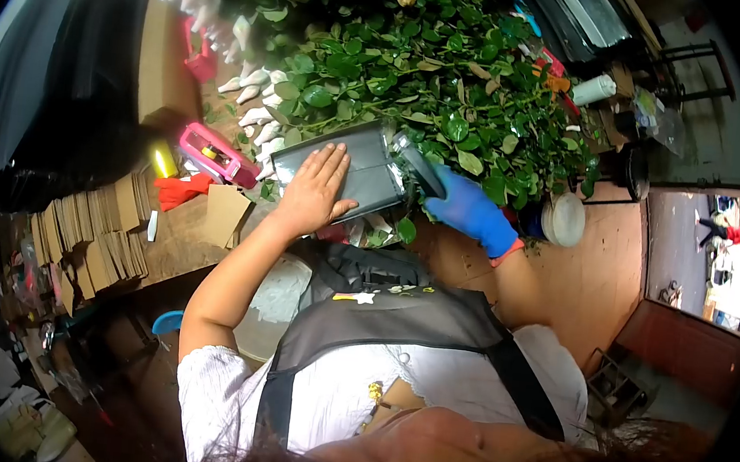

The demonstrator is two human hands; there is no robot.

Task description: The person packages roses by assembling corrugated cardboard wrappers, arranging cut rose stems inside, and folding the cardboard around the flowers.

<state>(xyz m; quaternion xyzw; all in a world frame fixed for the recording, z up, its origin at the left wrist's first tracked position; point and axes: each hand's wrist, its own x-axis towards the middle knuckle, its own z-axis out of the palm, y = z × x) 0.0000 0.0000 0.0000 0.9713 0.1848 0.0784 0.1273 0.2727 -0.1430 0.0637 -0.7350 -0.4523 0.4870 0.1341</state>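
My left hand (313, 194) is bare and lies flat, fingers stretched out, on a dark grey rectangular wrapping sheet (366, 182). Leafy green flower stems (402, 83) heap up just beyond the sheet, with white wrapped buds (261, 118) along its left side. In a blue glove, my right hand (461, 206) closes around a dark, bar-shaped tool (421, 166) at the sheet's right edge. The tool resembles a stapler, but its exact kind is not clear. Part of the gloved fingers is hidden behind it.
A pink tape dispenser (217, 156) stands left of the sheet, near a red cloth (180, 190) and a yellow roll (163, 159). Cardboard pieces (94, 231) line the table's left edge. Black sheets (64, 77) are stacked behind them. A white bucket (563, 219) is at right.
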